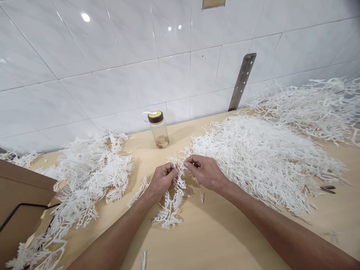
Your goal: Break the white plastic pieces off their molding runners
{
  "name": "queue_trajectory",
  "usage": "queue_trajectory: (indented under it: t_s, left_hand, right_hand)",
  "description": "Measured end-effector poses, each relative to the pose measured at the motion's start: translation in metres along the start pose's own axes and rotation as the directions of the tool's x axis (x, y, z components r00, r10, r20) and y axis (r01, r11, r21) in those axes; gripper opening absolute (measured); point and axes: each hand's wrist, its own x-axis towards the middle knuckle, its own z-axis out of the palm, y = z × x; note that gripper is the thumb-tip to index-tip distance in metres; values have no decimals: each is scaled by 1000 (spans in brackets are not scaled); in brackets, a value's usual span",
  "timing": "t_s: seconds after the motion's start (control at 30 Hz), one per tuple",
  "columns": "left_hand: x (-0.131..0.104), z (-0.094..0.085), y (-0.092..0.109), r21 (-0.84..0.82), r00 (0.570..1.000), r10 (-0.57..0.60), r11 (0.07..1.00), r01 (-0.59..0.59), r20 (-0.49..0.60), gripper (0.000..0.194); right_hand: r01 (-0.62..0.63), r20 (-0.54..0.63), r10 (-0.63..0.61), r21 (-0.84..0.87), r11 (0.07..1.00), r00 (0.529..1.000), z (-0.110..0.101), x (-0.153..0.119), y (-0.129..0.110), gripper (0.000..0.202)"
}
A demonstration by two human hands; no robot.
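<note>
My left hand (161,181) is closed in a pinch on the top end of a white branched plastic strand (171,208), which hangs down and trails onto the table. Close beside it, my right hand (207,173) pinches a thin white piece (182,167) with thumb and forefinger; whether that piece is joined to the strand I cannot tell. A large heap of loose white sprigs (250,157) lies just right of my right hand. To the left is a tangled pile of branched white strands (92,176). Another short strand (139,192) lies by my left forearm.
A clear bottle (159,135) with a dark and yellow lid stands near the tiled wall. A cardboard box (25,202) is at the left edge. Small dark snips (327,189) lie at the right. A perforated metal bracket (242,82) leans against the wall.
</note>
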Motion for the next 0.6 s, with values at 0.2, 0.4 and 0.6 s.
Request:
queue_trajectory:
  t_s: [0.2, 0.4, 0.6]
  left_hand:
    - [1, 1, -2, 19, 999, 25, 1000, -25, -28, 32]
    - [-2, 5, -2, 128, 992, 125, 985, -119, -35, 35]
    - [-3, 5, 0, 111, 988, 124, 987, -113, -94, 36]
  right_hand:
    - [-71, 20, 70, 104, 992, 997, -1, -2, -2, 27]
    - [-117, 54, 107, 261, 958, 993, -5, -2, -1, 33]
    - [-88, 119, 68, 172, 981, 991, -5, -1, -2, 29]
